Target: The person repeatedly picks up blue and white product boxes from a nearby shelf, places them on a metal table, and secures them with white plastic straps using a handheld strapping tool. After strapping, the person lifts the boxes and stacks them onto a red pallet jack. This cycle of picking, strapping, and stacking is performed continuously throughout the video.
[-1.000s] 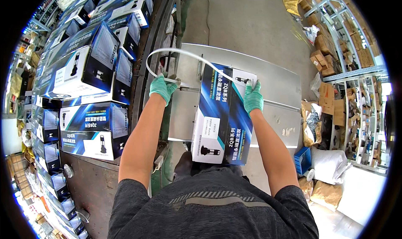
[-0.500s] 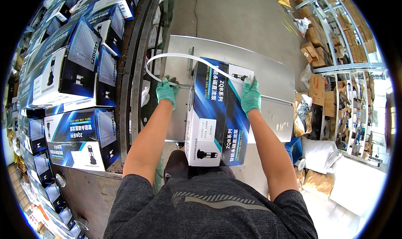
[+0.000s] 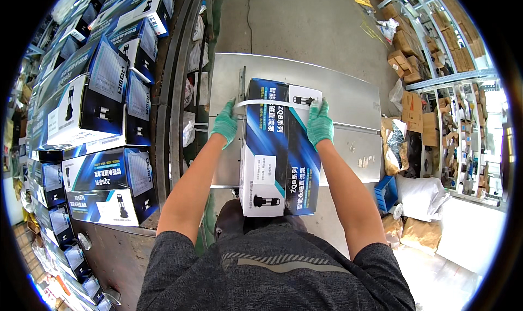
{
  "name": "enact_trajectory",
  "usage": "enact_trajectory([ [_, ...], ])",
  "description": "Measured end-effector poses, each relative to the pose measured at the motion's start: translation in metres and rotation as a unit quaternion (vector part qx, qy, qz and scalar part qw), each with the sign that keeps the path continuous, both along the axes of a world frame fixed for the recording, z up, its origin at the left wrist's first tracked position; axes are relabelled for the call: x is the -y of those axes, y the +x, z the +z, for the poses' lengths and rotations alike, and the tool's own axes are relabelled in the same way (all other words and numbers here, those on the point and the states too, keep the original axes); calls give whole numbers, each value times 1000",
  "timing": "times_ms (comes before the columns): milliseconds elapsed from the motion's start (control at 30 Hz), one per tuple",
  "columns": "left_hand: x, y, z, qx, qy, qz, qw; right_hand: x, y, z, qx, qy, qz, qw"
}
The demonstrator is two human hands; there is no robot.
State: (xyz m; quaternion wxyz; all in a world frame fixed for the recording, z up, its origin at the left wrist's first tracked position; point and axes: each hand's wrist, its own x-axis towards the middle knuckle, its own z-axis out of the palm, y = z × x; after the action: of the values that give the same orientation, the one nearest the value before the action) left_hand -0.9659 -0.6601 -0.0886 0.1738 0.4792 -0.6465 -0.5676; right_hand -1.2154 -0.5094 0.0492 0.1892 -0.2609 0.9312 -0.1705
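A long blue, black and white carton (image 3: 261,164) lies lengthwise before me on a flat metal machine top (image 3: 348,153). Across its far part runs a white plastic strap (image 3: 272,102), close to the carton's upper face. At the left side, my left hand (image 3: 224,124), in a green glove, is closed on the strap, thumb and fingers pinching it. My right hand (image 3: 320,124), gloved in green too, is at the carton's right edge, fingers together over the strap where it meets that edge. The strap's course below the carton is hidden.
Stacked cartons (image 3: 109,183) of the same kind fill the left side, beside a dark metal rail (image 3: 175,93). To the right are a blue crate (image 3: 387,194), white sacks (image 3: 422,199), and shelves (image 3: 452,87) with brown boxes.
The strap's tall loop has been drawn down flat across the carton. My left hand has moved slightly right and nearer the carton; my right hand stays at its right edge.
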Motion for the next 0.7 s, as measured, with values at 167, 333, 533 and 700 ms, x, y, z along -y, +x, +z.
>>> enact_trajectory([
  [167, -26, 7, 11, -4, -57, -43, 997, 0, 2, 0, 1, 12, -4, 1000],
  [333, -103, 72, 16, 84, 9, -49, 995, -1, 1, 5, 17, 14, -4, 1000],
  [533, -194, 123, 32, 192, 64, -112, 973, -7, -2, 11, 38, 8, -15, 999],
  [700, -238, 148, -97, -141, 284, 59, 947, -7, -4, 13, 80, -47, -3, 996],
])
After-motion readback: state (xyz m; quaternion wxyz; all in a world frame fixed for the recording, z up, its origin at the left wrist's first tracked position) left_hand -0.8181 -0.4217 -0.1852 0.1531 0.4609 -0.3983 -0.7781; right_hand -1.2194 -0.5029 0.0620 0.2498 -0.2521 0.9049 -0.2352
